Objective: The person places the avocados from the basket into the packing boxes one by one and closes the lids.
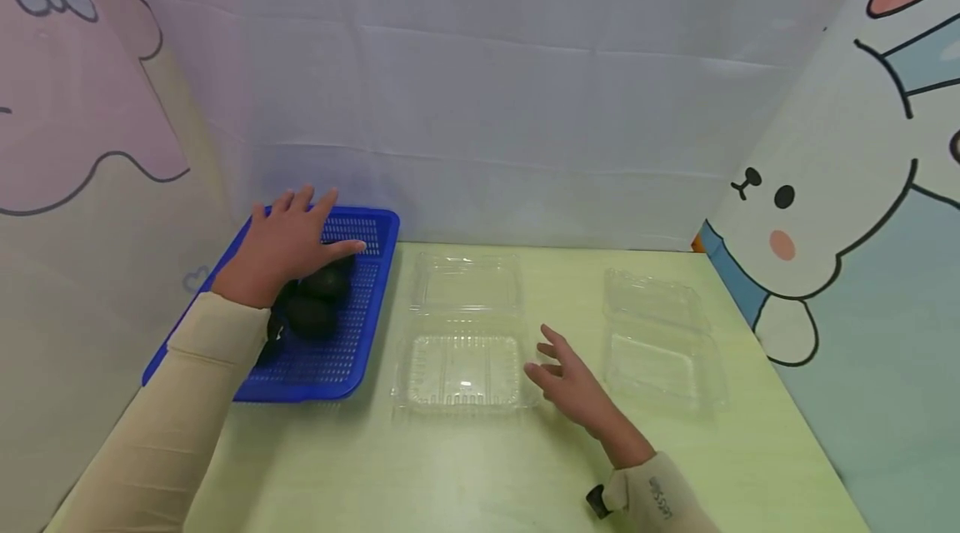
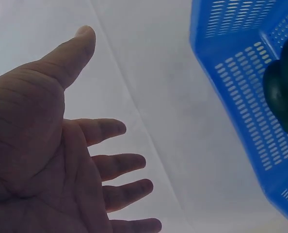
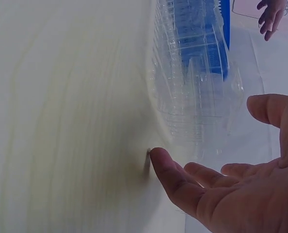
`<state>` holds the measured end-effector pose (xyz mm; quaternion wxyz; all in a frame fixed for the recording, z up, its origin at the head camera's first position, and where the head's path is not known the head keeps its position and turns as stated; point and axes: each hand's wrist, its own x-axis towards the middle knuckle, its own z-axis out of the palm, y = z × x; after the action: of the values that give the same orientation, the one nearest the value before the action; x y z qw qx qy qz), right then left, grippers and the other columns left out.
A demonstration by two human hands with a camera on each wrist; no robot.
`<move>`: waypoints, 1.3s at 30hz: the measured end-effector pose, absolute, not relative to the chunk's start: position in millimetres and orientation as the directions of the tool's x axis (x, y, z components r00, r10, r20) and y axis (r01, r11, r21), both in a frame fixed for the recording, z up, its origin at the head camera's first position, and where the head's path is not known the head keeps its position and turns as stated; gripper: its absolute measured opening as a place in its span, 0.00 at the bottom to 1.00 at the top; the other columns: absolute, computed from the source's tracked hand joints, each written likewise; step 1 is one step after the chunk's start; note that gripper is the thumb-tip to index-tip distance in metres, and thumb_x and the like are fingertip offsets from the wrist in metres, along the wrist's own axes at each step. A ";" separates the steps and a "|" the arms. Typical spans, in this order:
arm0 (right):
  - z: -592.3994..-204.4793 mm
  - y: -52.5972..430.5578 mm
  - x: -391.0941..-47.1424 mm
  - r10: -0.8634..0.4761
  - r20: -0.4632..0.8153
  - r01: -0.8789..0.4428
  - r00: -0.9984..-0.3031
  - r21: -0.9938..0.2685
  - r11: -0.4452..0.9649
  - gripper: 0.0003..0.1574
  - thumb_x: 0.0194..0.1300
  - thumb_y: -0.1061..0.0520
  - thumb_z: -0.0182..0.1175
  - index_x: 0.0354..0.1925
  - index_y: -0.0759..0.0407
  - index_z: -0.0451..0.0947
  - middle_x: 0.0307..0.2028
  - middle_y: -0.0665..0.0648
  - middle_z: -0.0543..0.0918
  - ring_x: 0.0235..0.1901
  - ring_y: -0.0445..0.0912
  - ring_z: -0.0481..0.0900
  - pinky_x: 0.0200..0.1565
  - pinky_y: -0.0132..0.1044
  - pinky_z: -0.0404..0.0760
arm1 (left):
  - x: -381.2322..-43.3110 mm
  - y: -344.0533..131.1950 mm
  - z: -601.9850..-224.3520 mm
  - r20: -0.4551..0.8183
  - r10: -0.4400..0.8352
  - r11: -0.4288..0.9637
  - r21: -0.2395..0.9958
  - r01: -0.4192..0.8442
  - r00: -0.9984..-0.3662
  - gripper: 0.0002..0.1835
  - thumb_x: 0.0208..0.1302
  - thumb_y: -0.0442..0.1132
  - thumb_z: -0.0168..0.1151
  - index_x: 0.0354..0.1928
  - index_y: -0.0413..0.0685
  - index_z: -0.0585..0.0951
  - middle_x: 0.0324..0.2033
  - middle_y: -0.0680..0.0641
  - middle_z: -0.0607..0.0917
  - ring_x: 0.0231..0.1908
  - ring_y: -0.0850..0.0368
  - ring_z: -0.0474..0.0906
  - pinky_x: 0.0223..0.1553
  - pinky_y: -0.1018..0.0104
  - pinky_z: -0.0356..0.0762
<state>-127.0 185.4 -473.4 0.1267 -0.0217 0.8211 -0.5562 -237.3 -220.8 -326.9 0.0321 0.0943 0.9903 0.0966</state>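
My left hand (image 1: 281,246) hovers over the blue plastic basket (image 1: 358,350), its fingers spread and nothing held. Below it lie several dark green, smooth oval fruits (image 1: 311,317), partly hidden by the hand and sleeve. In the left wrist view the palm is bare and the dark green fruits (image 2: 280,94) sit off to the right inside the basket. My right hand (image 1: 573,387) is above the table beside a clear plastic clamshell box (image 1: 465,366), which lies with its lid folded back. The right fingers are loosely bent and hold nothing, as the right wrist view (image 3: 221,189) shows too.
A second clear clamshell box (image 1: 660,350), also opened out, lies to the right of my right hand. The pale yellow table (image 1: 465,475) meets a white cloth (image 1: 480,100) at the back, with cartoon-printed cloths on both sides.
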 end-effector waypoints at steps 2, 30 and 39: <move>-473.7 184.4 -126.8 -0.175 -0.186 0.109 -0.967 -0.920 0.376 0.47 0.77 0.55 0.61 0.82 0.59 0.48 0.73 0.74 0.63 0.66 0.67 0.72 0.53 0.58 0.82 | -241.9 -222.1 -329.8 -0.057 0.191 0.964 0.201 0.176 -0.980 0.54 0.70 0.68 0.58 0.81 0.37 0.51 0.76 0.23 0.46 0.74 0.20 0.41 0.67 0.19 0.36; -467.5 166.2 -136.4 -0.061 -0.168 0.129 -0.984 -0.903 0.410 0.41 0.70 0.66 0.60 0.77 0.62 0.60 0.67 0.73 0.72 0.51 0.56 0.83 0.35 0.42 0.82 | -318.5 -242.9 -355.6 -0.229 0.200 0.970 0.181 0.160 -0.953 0.52 0.72 0.66 0.55 0.79 0.31 0.54 0.73 0.20 0.54 0.70 0.16 0.50 0.65 0.20 0.49; -464.4 166.2 -139.6 -0.047 -0.177 0.147 -0.983 -0.916 0.374 0.42 0.69 0.68 0.59 0.78 0.61 0.60 0.67 0.72 0.72 0.50 0.55 0.83 0.34 0.41 0.82 | -337.5 -249.4 -361.3 -0.239 0.210 0.967 0.195 0.165 -0.948 0.53 0.68 0.65 0.62 0.79 0.34 0.55 0.74 0.22 0.55 0.70 0.16 0.49 0.65 0.20 0.47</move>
<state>-139.6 166.2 -464.4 0.0868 0.0301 0.8244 -0.5584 -337.5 -249.4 -361.3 0.1300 0.0955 0.9831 0.0866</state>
